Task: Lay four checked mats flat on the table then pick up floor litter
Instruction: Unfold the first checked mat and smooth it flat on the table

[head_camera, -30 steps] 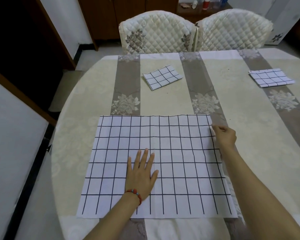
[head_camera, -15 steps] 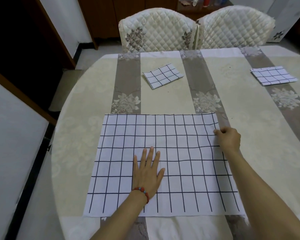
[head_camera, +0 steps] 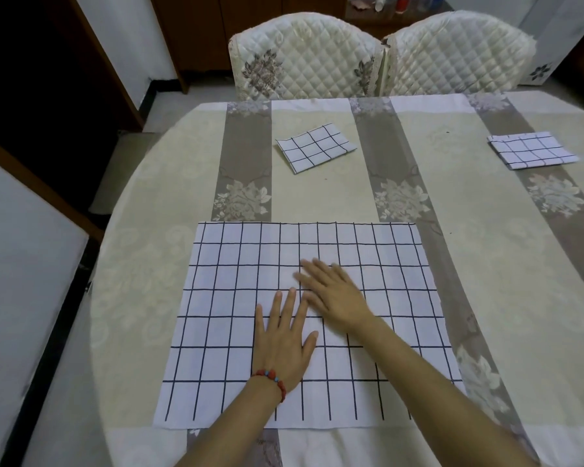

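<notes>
Both hands flat on the first unfolded checked mat (head_camera: pixel 304 318), smoothing it on the tabletop (head_camera: pixel 486 264).

Left hand (head_camera: pixel 284 342) palm down, fingers spread, grip pinching nothing; it pins the mat near its middle. Right hand (head_camera: pixel 334 294) also flat, fingers loosely spread, grip empty, slightly blurred, just beside and ahead of the left. Mat lies open at the near tabletop edge, looks mostly flat. Folded mat (head_camera: pixel 316 147) sits further back in the centre, another folded mat (head_camera: pixel 533 150) far right, both well apart from the open one; a sliver at the right frame edge may be a fourth, cannot tell. To do it well: keep one palm anchoring, sweep the other outward from centre to the corners, light pressure so the tablecloth underneath doesn't bunch.
</notes>
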Tool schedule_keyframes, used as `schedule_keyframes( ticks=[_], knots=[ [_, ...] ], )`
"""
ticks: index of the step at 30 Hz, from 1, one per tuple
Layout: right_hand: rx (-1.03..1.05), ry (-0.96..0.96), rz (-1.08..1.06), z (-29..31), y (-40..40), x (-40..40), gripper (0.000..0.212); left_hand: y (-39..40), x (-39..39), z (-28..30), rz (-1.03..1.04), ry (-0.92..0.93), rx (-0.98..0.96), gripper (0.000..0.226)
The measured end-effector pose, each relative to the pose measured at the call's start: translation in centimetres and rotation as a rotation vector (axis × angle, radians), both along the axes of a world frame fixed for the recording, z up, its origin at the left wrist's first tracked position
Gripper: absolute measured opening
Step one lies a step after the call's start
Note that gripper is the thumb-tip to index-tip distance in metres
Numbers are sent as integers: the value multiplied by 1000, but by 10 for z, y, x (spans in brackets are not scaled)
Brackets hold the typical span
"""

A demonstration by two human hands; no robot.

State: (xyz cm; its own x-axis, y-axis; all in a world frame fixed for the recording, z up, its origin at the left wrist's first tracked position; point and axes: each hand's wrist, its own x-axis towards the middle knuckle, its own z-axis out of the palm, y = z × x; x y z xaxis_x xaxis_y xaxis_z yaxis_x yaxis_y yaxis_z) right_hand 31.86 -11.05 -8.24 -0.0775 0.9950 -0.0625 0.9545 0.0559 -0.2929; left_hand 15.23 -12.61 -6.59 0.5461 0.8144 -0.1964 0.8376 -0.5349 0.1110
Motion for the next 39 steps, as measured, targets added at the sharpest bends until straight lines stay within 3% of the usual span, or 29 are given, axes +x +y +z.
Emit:
schedule_keyframes(
  ticks=[2, 5, 7, 10, 12, 13, 17, 22, 24, 27, 28, 29, 32, 34, 36, 39],
  knots=[
    [-48, -32, -210, -7, 15, 30, 49, 1, 0, -2, 10, -12, -1, 62],
    [-89, 27, -717, 6, 22, 79, 51, 1, -1, -2, 7, -24, 5, 65],
    [3, 63, -850, 16, 10, 83, 52, 1, -1, -4, -3, -34, 9, 61],
    [59, 67, -560, 13, -26, 34, 52, 1, -1, -6, 4, -42, -7, 60],
    [-38, 32, -318, 1, -61, -1, 54, 1, -1, -6, 14, -48, -10, 62],
    [-60, -11, -308, -5, -77, -5, 54, 1, -1, -7, 17, -49, -9, 63],
    [-53, 16, -790, -7, -118, 29, 56, 4, -2, -18, 39, -93, -66, 65],
    [-43, 4, -774, -5, -125, 30, 61, 38, 13, -14, 434, -114, -39, 72],
    [-37, 7, -784, -3, -126, 31, 61, 47, 29, -11, 232, -164, 30, 70],
    [-25, 14, -793, -4, -127, 31, 61, 50, 46, -17, -373, -142, -62, 60],
    [-21, 21, -796, -4, -127, 31, 61, 56, 44, -20, -425, -99, -74, 59],
    [-16, 25, -798, -5, -127, 31, 61, 67, 39, -23, -351, -80, -53, 58],
    [-7, 31, -798, -4, -127, 30, 61, 111, 10, -24, 183, -64, -32, 60],
    [-5, 38, -791, -3, -127, 30, 61, 129, -12, -18, 377, -35, -36, 64],
    [-5, 43, -787, -2, -127, 30, 62, 118, -22, -15, 355, -29, 42, 67],
    [-23, 34, -788, -2, -127, 29, 57, 53, -24, -20, 37, -156, 8, 64]
  ],
)
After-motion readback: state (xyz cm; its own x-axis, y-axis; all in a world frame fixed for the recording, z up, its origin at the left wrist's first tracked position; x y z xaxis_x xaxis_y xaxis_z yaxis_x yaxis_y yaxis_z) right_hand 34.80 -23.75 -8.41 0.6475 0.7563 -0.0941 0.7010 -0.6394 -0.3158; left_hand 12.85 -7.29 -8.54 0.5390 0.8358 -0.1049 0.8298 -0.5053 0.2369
